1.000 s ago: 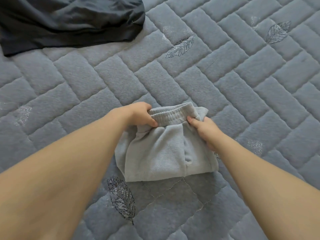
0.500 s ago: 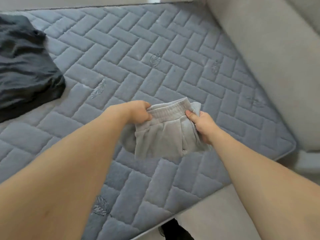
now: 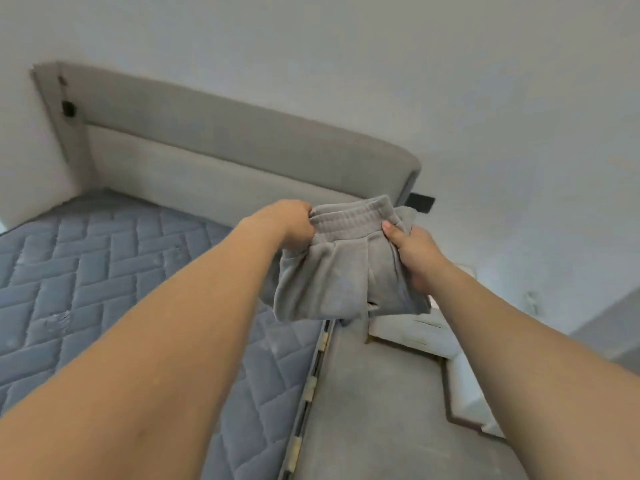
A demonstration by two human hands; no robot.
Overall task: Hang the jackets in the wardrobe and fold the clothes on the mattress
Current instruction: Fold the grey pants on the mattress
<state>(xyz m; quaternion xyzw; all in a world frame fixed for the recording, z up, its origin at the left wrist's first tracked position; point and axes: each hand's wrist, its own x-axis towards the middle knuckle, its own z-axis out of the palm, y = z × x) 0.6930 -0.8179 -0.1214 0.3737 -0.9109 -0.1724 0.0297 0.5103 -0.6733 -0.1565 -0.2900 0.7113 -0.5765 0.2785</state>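
Both hands carry folded grey sweatpants (image 3: 346, 268) in the air above the mattress (image 3: 104, 271) edge: the left hand (image 3: 294, 220) and right hand (image 3: 412, 251) each pinch the waistband. This garment looks folded, not yet set down; no jackets or wardrobe in view.

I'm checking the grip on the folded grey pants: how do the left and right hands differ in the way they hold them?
The left hand grips the left end of the waistband of the pants with its fingers curled under; the right hand holds the right side, its thumb laid flat on the front. The left hand sits slightly higher than the right. Both carry the pants in the air, clear of the mattress.
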